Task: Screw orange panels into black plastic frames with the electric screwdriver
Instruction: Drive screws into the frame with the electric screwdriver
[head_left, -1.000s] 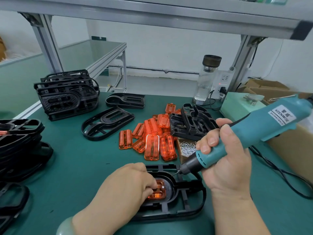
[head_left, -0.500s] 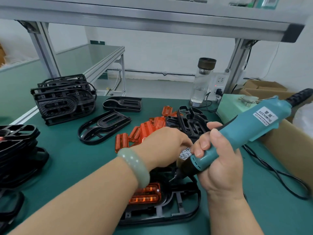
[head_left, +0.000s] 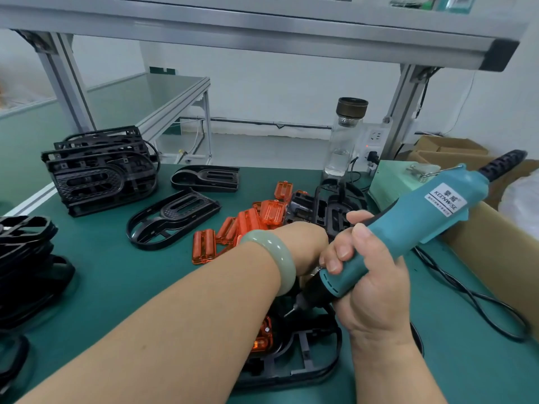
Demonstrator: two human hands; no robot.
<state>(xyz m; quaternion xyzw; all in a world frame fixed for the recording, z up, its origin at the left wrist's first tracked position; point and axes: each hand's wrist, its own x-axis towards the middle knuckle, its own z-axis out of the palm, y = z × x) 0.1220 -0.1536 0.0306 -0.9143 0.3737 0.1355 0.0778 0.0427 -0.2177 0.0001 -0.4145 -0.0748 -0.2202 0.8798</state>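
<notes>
Reaching left hand (head_left: pixel 303 243), now off orange panel (head_left: pixel 264 335)

Fingers of my left hand (head_left: pixel 303 243) are hidden. My forearm (head_left: pixel 189 330) covers most of the near black frame (head_left: pixel 294 373) and its orange panel (head_left: pixel 264 335). The electric screwdriver (head_left: pixel 408 225) tip is too small to read.

Teal electric screwdriver (head_left: pixel 408 223) slants bit-down in the right grip (head_left: pixel 370 287) — just below it, a black frame (head_left: pixel 306 365) lies flat, orange panel (head_left: pixel 264 336) seated inside.
</notes>
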